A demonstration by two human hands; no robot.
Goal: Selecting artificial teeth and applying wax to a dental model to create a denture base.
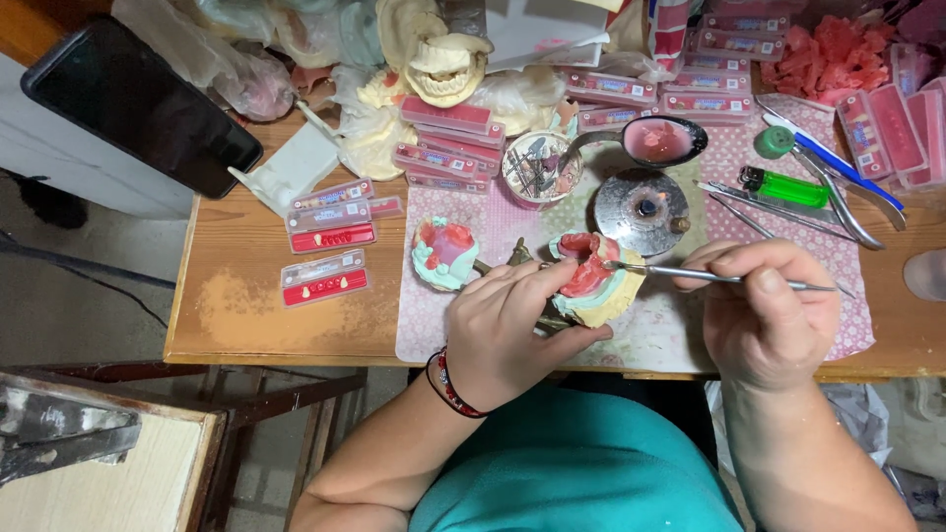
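Head view, looking straight down onto a wooden table (236,305) crowded with dental bench work. Left hand (503,330) wrapped around a dental cast (596,286), cream and pale green with pink wax on top, gripped from the near side, thumb under its front edge, fingers over its left flank; beaded bracelet (448,384) at the wrist. Right hand (764,310) pinched shut on a thin metal wax instrument (719,278), held like a pen, shaft lying nearly level, tip touching the pink wax at the cast's upper right. Cast held just above a pale patterned mat (670,335), at the table's near edge, between the two hands. Just left of it, a second cast (443,251) in green and pink, resting on the mat, apart from the hand. Just beyond the instrument's tip, a small round metal burner (642,209) with a low flame at its centre. Behind that, a spoon-shaped ladle (658,141) holding pink wax, and beside it a round cup (535,167) stuffed with small tools. Further right, a green lighter (783,185), metal tweezers and a blue-handled tool. Flat pink trays of artificial teeth (330,232) lying left of the mat, more stacked along the back. Black phone (138,103) at the far left corner. Plaster models (443,64) piled at the rear.
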